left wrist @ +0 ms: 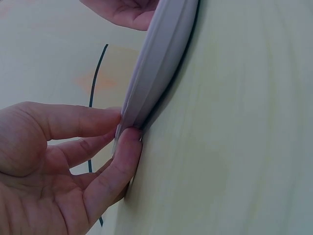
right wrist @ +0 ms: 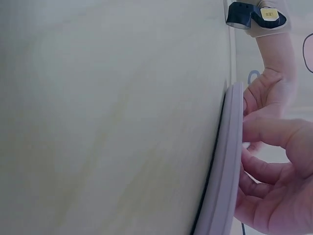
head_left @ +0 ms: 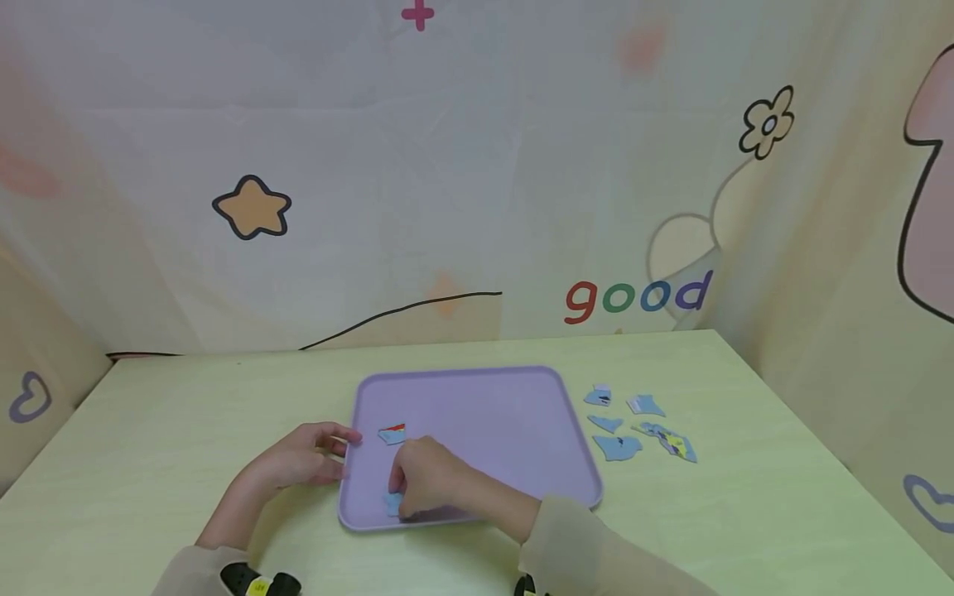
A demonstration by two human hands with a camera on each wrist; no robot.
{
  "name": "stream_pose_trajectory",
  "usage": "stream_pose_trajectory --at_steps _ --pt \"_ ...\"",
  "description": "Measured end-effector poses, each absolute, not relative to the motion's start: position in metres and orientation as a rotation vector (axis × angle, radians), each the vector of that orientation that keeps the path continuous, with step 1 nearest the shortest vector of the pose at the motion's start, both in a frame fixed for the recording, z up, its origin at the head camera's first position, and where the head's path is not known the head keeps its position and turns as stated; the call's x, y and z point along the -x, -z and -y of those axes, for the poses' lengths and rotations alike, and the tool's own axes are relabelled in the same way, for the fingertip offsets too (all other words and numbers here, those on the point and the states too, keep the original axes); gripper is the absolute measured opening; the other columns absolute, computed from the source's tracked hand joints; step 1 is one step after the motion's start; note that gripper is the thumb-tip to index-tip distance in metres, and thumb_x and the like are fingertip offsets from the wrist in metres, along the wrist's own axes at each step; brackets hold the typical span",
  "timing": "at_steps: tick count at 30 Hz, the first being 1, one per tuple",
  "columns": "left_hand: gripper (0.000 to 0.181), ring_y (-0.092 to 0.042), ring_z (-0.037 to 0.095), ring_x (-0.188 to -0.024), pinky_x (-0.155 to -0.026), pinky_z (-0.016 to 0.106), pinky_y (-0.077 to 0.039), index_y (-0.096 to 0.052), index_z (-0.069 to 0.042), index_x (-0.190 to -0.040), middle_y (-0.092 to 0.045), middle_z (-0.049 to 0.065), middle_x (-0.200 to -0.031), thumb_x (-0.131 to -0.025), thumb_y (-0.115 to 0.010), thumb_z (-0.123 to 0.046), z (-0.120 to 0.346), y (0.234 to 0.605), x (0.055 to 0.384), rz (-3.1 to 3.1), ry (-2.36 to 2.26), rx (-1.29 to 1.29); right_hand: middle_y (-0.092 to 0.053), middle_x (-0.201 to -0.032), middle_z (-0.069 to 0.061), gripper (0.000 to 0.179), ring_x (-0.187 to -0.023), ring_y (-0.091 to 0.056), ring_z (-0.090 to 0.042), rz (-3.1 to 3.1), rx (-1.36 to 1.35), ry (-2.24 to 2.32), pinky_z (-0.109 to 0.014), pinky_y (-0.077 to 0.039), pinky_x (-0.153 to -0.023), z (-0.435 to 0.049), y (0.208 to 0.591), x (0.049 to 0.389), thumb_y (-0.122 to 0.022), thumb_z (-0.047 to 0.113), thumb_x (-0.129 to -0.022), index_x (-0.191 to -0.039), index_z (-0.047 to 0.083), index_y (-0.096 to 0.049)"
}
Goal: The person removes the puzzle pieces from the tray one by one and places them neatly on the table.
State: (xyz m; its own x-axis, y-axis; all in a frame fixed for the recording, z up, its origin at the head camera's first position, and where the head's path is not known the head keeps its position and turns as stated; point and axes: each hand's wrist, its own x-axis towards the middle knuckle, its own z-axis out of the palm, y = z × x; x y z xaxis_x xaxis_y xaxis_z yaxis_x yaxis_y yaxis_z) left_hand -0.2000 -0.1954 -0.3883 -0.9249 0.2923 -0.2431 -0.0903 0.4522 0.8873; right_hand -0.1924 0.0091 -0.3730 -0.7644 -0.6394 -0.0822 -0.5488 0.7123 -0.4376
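Observation:
A light purple tray (head_left: 492,414) lies on the table. My left hand (head_left: 305,455) is at its left edge; in the left wrist view thumb and fingertips hold the rim there. Over the tray's lower left corner, my right hand (head_left: 432,478) has its fingers curled down onto a blue puzzle piece (head_left: 392,503), partly hidden beneath them. Another puzzle piece (head_left: 392,434), blue with a red and yellow edge, lies on the tray above that hand. From the right wrist view, the right fingers (right wrist: 266,171) appear just behind the tray's rim, their tips hidden.
To the right of the tray, several loose puzzle pieces (head_left: 617,448) lie on the pale wooden table (head_left: 745,513), mostly blue, with a yellow-patterned piece (head_left: 674,445) among them. A printed curtain (head_left: 447,182) hangs behind the table and along its sides.

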Motion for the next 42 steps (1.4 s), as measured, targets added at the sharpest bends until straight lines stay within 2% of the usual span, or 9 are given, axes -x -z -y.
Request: stream_pose_trajectory --at_steps 11,20,23,27,31,37,42 --pt "0.043 -0.053 0.019 -0.083 -0.068 0.030 -0.050 -0.052 0.007 -0.116 -0.053 0.015 -0.099 -0.074 -0.063 0.006 0.196 0.387 0.200 -2.344 -1.471 -0.161 -0.044 -0.057 0.010 0.021 -0.055 -0.039 0.000 -2.642 1.063 0.573 -0.011 -0.033 -0.052 -0.009 0.374 0.193 -0.074 0.000 -0.058 -0.071 0.011 -0.061" --pt "0.043 -0.053 0.018 -0.081 -0.067 0.030 -0.049 -0.053 0.006 -0.116 -0.054 0.014 -0.099 -0.074 -0.063 0.005 0.196 0.389 0.201 -2.346 -1.463 -0.158 -0.061 -0.065 0.005 0.018 -0.057 -0.047 0.003 -2.525 1.043 0.803 -0.010 -0.040 -0.056 -0.015 0.376 0.196 -0.066 -0.007 -0.067 -0.082 0.003 -0.069" --pt "0.043 -0.053 0.018 -0.081 -0.067 0.030 -0.049 -0.053 0.006 -0.116 -0.054 0.014 -0.099 -0.074 -0.063 0.005 0.197 0.390 0.201 -2.343 -1.466 -0.167 -0.062 -0.068 0.000 0.021 -0.053 -0.054 -0.003 -2.447 0.931 0.954 -0.015 -0.046 -0.053 -0.017 0.374 0.197 -0.064 -0.010 -0.072 -0.090 0.000 -0.067" --pt "0.043 -0.052 0.019 -0.082 -0.067 0.030 -0.049 -0.053 0.006 -0.117 -0.054 0.014 -0.099 -0.075 -0.063 0.004 0.197 0.390 0.201 -2.351 -1.457 -0.177 -0.059 -0.071 -0.003 0.030 -0.049 -0.060 -0.016 -2.337 0.773 1.137 -0.023 -0.050 -0.048 -0.022 0.371 0.198 -0.065 -0.012 -0.072 -0.100 -0.002 -0.061" --pt "0.044 -0.052 0.019 -0.082 -0.067 0.030 -0.049 -0.052 0.006 -0.117 -0.054 0.015 -0.100 -0.075 -0.064 0.004 0.196 0.390 0.201 -2.362 -1.447 -0.170 -0.060 -0.072 -0.005 0.031 -0.054 -0.061 -0.017 -2.280 0.704 1.236 -0.026 -0.052 -0.050 -0.030 0.371 0.202 -0.067 -0.014 -0.068 -0.096 -0.001 -0.060" --pt "0.044 -0.052 0.019 -0.082 -0.067 0.030 -0.049 -0.053 0.006 -0.116 -0.053 0.015 -0.100 -0.074 -0.064 0.005 0.195 0.390 0.201 -2.354 -1.464 -0.164 -0.058 -0.069 -0.005 0.022 -0.059 -0.062 -0.016 -2.174 0.621 1.377 -0.031 -0.054 -0.055 -0.044 0.374 0.207 -0.066 -0.016 -0.065 -0.084 -0.005 -0.064" --pt "0.044 -0.052 0.019 -0.083 -0.067 0.029 -0.049 -0.053 0.006 -0.116 -0.054 0.014 -0.099 -0.074 -0.064 0.006 0.196 0.391 0.201 -2.348 -1.474 -0.168 -0.057 -0.071 -0.004 0.024 -0.061 -0.061 -0.013 -2.125 0.587 1.418 -0.031 -0.054 -0.058 -0.059 0.374 0.210 -0.065 -0.017 -0.065 -0.088 -0.008 -0.065"
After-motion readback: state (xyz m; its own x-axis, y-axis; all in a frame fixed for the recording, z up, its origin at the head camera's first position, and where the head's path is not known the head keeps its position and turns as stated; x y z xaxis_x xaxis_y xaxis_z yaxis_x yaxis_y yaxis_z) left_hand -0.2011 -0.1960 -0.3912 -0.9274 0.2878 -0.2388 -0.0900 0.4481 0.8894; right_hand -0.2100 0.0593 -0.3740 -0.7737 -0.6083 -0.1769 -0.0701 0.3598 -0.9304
